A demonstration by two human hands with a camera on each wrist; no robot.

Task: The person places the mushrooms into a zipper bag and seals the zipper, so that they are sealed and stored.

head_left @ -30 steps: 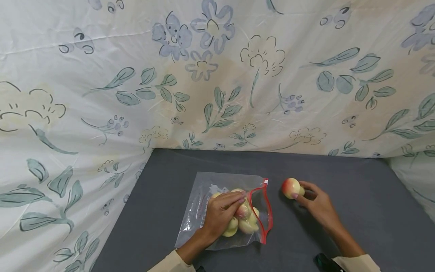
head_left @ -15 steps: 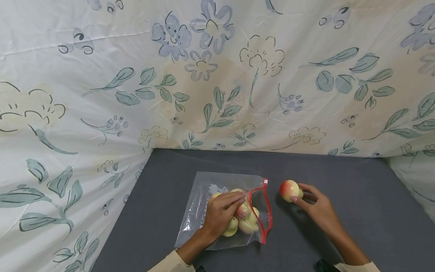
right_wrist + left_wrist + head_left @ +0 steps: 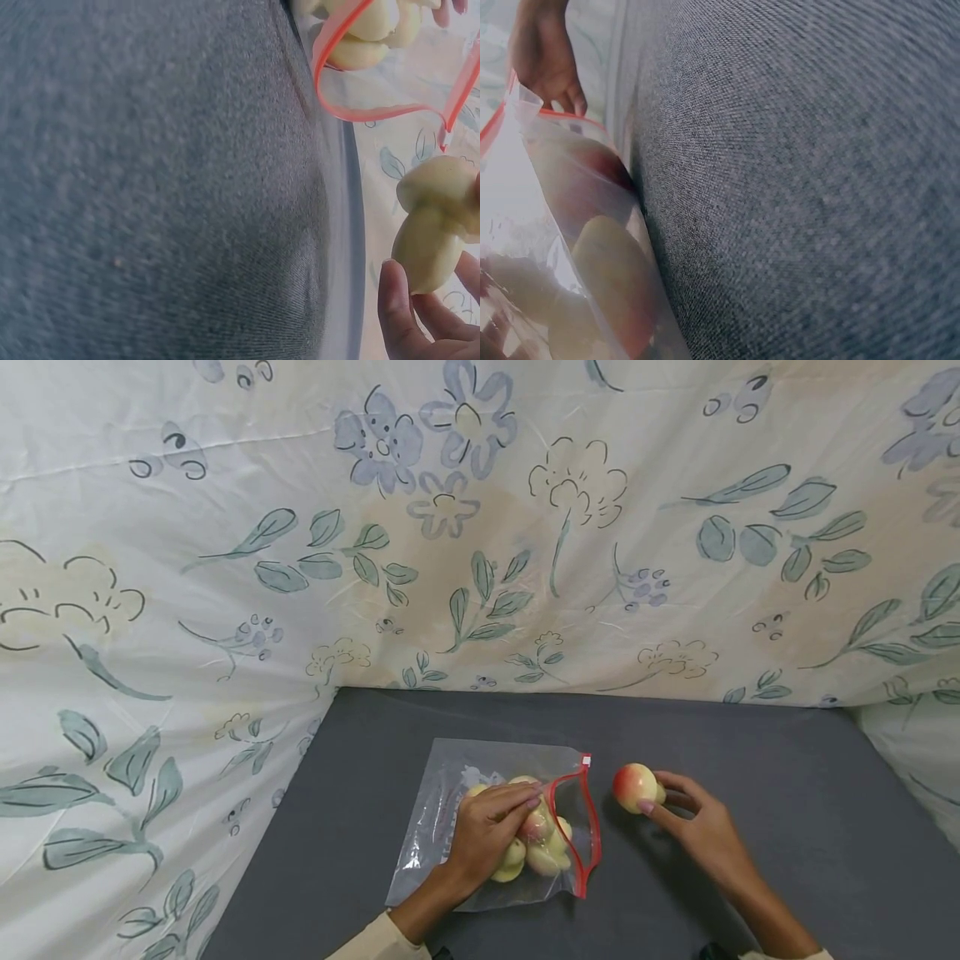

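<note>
A clear zip bag (image 3: pixel 427 793) with a red zip edge lies on the dark cloth. Its mouth faces right and gapes. Several pale yellow, red-blushed pieces (image 3: pixel 547 856) are inside. My left hand (image 3: pixel 487 827) is on top of the bag, pinching the upper plastic near the mouth; its fingertips are partly hidden. To the right of the mouth, my right hand (image 3: pixel 701 827) holds a mushroom-shaped piece (image 3: pixel 636 788) in cream and red, between thumb and fingers. In the right wrist view, the piece's rounded cap and stubby stem (image 3: pixel 427 251) show pale yellow.
Dark grey cloth (image 3: pixel 360 760) covers the tabletop. White floral fabric (image 3: pixel 480 568) hangs behind and at both sides. A dark strapped object (image 3: pixel 716 952) shows at the right wrist.
My right hand has shifted slightly left and toward me with the mushroom-shaped piece, closer to the bag's mouth. The left hand and bag have stayed put.
</note>
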